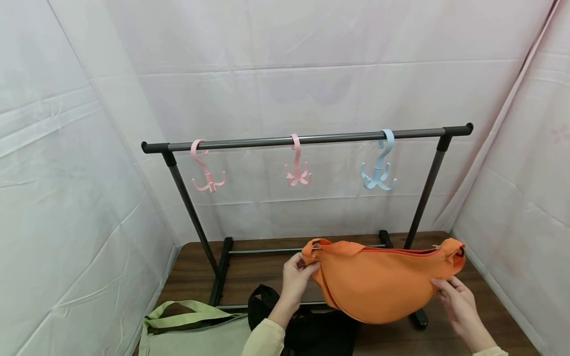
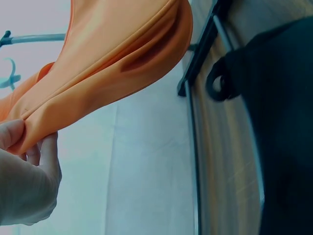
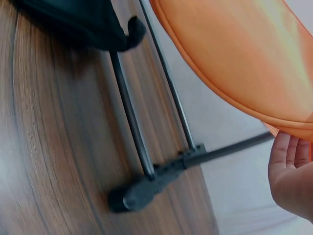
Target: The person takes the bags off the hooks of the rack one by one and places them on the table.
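Note:
An orange crescent-shaped bag (image 1: 378, 284) with a zip along its top is held up between both hands in the head view. My left hand (image 1: 295, 282) pinches its left end near the strap, thumb in front; the left wrist view shows the same grip on the orange fabric (image 2: 98, 73). At the lower right end, my right hand (image 1: 458, 304) pinches the bag between thumb and fingers. In the right wrist view, the fingers (image 3: 288, 152) reach behind the bag's edge, and the thumb is hidden there.
A dark metal rack (image 1: 254, 143) stands behind the bag. From its bar hang a left pink hook (image 1: 208, 180), a middle pink hook (image 1: 297, 168) and a blue hook (image 1: 378, 173). On the wooden table (image 1: 196, 257) lie a light green bag (image 1: 200, 338) and a black bag (image 1: 322, 333).

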A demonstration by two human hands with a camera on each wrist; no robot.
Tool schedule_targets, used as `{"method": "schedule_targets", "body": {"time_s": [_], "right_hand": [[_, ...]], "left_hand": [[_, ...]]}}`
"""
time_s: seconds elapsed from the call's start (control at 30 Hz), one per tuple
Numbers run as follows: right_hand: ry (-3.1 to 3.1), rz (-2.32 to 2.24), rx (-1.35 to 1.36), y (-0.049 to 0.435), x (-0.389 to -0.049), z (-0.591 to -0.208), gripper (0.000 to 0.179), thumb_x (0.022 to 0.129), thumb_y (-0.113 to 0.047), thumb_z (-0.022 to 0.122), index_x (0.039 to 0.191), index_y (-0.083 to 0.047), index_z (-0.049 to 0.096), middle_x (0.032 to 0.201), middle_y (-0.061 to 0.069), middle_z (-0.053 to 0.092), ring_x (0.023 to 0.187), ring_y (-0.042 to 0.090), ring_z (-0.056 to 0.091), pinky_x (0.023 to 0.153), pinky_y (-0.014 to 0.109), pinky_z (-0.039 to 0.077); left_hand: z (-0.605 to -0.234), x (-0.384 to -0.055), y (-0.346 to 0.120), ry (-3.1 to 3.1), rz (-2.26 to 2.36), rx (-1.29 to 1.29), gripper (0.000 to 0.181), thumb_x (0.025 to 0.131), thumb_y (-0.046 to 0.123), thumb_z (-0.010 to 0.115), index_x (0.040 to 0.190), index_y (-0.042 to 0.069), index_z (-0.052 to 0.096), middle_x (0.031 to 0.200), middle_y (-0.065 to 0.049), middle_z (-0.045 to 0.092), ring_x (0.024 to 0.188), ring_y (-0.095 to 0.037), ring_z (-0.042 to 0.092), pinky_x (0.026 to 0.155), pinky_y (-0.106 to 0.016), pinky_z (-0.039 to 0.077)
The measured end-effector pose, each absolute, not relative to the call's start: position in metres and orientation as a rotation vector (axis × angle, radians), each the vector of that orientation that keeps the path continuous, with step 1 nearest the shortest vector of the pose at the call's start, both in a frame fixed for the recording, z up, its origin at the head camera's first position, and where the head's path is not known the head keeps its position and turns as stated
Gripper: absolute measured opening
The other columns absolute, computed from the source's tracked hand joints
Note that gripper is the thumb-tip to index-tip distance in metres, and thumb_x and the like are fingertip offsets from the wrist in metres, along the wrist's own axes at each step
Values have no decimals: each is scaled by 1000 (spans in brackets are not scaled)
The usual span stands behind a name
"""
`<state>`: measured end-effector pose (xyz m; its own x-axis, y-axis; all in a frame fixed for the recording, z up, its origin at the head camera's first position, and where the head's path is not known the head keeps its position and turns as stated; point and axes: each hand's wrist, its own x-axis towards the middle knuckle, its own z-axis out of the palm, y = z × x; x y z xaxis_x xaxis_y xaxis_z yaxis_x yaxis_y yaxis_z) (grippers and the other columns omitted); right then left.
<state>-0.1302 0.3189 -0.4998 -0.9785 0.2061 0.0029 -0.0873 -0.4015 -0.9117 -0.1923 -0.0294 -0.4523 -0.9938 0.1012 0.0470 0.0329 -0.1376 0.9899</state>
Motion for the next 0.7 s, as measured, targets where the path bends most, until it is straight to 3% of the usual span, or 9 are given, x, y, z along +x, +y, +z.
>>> {"method": "schedule_targets", "body": {"time_s": [0.23, 0.4, 0.7], "right_hand": [[-1604, 2452, -364, 347, -115, -502, 30, 93, 0, 53, 80, -21, 70, 75, -10, 66, 67, 3, 62, 62, 20, 51], [-1699, 2408, -624, 367, -104, -504, 26, 93, -9, 57, 72, -24, 63, 68, -13, 61, 64, 1, 58, 61, 20, 49], [-2006, 2243, -1038, 405, -97, -511, 28, 93, -32, 55, 67, -34, 63, 70, -23, 58, 69, -3, 56, 70, 23, 47]], "left_hand": [[-473, -182, -1, 1912, 2338, 93, 22, 83, 6, 68, 103, -4, 63, 88, 0, 63, 76, -6, 59, 67, -21, 49], [-491, -172, 19, 1806, 2331, 3, 16, 81, 1, 66, 96, -3, 61, 81, 1, 61, 72, -6, 59, 62, -20, 50], [-518, -155, 55, 1723, 2335, -65, 19, 80, 1, 65, 98, -2, 62, 81, 5, 64, 70, -6, 62, 58, -20, 51]]}}
